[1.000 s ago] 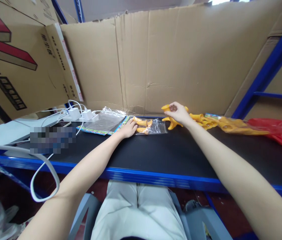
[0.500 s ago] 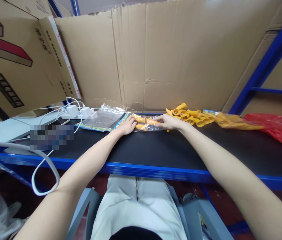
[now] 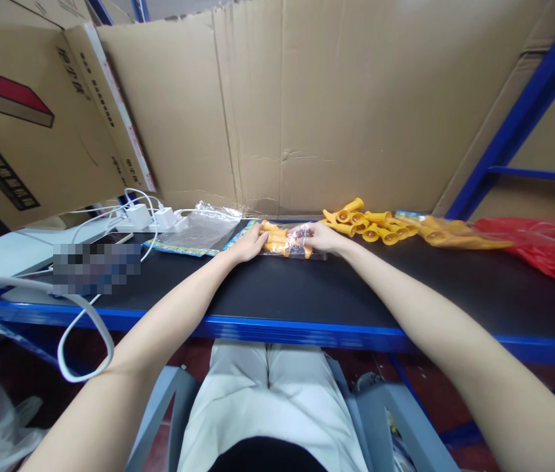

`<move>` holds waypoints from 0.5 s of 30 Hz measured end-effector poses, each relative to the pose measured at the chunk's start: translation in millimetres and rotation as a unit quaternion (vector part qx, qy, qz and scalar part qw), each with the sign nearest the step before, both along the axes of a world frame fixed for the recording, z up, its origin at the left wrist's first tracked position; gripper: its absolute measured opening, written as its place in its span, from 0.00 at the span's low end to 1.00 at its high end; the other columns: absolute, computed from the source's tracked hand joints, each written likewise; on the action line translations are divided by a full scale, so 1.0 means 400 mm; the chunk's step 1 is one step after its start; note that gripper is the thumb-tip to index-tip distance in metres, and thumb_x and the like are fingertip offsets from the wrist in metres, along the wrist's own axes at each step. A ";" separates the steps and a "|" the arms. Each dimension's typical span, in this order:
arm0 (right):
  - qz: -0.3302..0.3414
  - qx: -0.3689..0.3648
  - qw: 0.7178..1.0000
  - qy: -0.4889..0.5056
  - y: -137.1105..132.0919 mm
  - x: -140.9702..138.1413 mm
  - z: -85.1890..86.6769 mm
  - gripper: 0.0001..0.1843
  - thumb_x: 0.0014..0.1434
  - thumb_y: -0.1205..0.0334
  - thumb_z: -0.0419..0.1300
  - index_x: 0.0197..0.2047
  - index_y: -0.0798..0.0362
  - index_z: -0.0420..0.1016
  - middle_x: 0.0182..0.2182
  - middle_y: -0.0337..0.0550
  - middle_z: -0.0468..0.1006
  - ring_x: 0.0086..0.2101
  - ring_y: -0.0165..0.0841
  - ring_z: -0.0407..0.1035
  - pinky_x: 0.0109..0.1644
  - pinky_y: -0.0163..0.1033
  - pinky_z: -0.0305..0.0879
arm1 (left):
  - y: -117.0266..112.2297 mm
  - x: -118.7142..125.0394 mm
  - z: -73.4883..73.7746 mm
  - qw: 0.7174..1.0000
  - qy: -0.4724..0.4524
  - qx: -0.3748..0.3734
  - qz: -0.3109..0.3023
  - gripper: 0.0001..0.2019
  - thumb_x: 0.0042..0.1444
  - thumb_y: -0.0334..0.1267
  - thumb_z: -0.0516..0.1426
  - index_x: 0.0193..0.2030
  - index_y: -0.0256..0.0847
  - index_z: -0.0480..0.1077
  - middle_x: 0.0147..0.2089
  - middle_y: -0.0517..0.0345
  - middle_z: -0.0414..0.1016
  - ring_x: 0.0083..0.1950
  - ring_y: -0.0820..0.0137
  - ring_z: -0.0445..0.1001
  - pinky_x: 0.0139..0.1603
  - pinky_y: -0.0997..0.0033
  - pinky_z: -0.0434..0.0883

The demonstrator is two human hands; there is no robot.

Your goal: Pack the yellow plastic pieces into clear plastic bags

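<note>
Touching the bag (image 3: pixel 296 250) of yellow pieces (image 3: pixel 275 241) on the shelf (image 3: pixel 307 295) with a loosely bent left hand (image 3: pixel 249 244) at one end and a half-curled right hand (image 3: pixel 323 237) at the other, with both grips unclear.

Likely a workshop; blue rack (image 3: pixel 297 330) and cardboard panel (image 3: pixel 356 98) suggest it.

The right hand (image 3: pixel 323 236) hides part of the clear bag (image 3: pixel 297 251), and red plastic (image 3: pixel 548 252) is cut off at right.
</note>
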State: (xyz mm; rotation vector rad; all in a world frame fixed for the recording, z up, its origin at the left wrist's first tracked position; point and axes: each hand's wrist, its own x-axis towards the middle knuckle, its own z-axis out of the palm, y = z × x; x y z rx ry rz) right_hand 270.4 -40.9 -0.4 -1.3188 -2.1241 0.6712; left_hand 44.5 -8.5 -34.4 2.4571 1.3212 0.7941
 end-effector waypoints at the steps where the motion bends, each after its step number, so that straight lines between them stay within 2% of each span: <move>1: -0.001 0.012 1.000 -0.010 0.001 0.001 0.002 0.17 0.51 0.73 0.55 0.45 0.56 0.75 0.44 0.43 0.77 0.43 0.33 0.70 0.46 0.34 0.67 | -0.001 0.000 0.001 1.000 -0.020 -0.011 0.006 0.24 0.62 0.45 0.40 0.59 0.32 0.54 0.62 0.42 0.60 0.63 0.64 0.59 0.62 0.64 0.56; 3: -0.031 0.050 0.997 -0.058 0.004 0.009 0.006 0.17 0.51 0.74 0.53 0.44 0.57 0.74 0.45 0.45 0.76 0.44 0.33 0.70 0.47 0.33 0.65 | -0.002 -0.001 0.005 0.998 -0.056 -0.033 0.022 0.25 0.62 0.45 0.40 0.61 0.31 0.51 0.64 0.40 0.57 0.64 0.64 0.58 0.62 0.64 0.56; 6: -0.128 0.099 0.971 -0.174 0.011 0.024 0.007 0.14 0.52 0.70 0.54 0.42 0.59 0.75 0.43 0.50 0.76 0.43 0.37 0.70 0.46 0.36 0.64 | -0.001 -0.001 0.007 0.993 -0.096 -0.059 0.034 0.25 0.62 0.46 0.40 0.61 0.32 0.51 0.64 0.41 0.58 0.63 0.64 0.59 0.62 0.64 0.57; 8: -0.167 0.087 0.953 -0.237 0.013 0.030 0.008 0.12 0.54 0.65 0.55 0.41 0.58 0.74 0.40 0.52 0.77 0.41 0.40 0.71 0.44 0.38 0.64 | 0.002 -0.001 0.007 0.991 -0.114 -0.069 0.032 0.24 0.62 0.47 0.40 0.60 0.34 0.52 0.62 0.43 0.61 0.62 0.65 0.61 0.61 0.65 0.58; 10: -0.168 0.056 0.948 -0.265 0.009 0.029 0.011 0.11 0.55 0.64 0.55 0.39 0.57 0.74 0.38 0.51 0.77 0.40 0.40 0.72 0.42 0.38 0.65 | 0.005 -0.001 0.006 0.988 -0.128 -0.078 0.034 0.24 0.63 0.47 0.39 0.60 0.34 0.53 0.61 0.44 0.62 0.61 0.66 0.62 0.61 0.65 0.58; 12: -0.156 0.024 0.958 -0.240 0.001 0.022 0.014 0.09 0.55 0.64 0.55 0.37 0.57 0.73 0.34 0.50 0.78 0.36 0.38 0.72 0.39 0.38 0.65 | 0.007 -0.002 0.004 0.987 -0.137 -0.081 0.035 0.24 0.63 0.46 0.39 0.60 0.33 0.53 0.61 0.43 0.62 0.61 0.65 0.62 0.62 0.65 0.58; 15: -0.161 -0.039 0.981 -0.104 -0.007 0.011 0.015 0.04 0.54 0.65 0.57 0.32 0.56 0.71 0.24 0.45 0.75 0.25 0.32 0.70 0.31 0.36 0.66 | 0.009 -0.004 0.001 0.985 -0.144 -0.087 0.030 0.24 0.63 0.47 0.39 0.60 0.34 0.53 0.61 0.43 0.63 0.61 0.64 0.63 0.61 0.63 0.59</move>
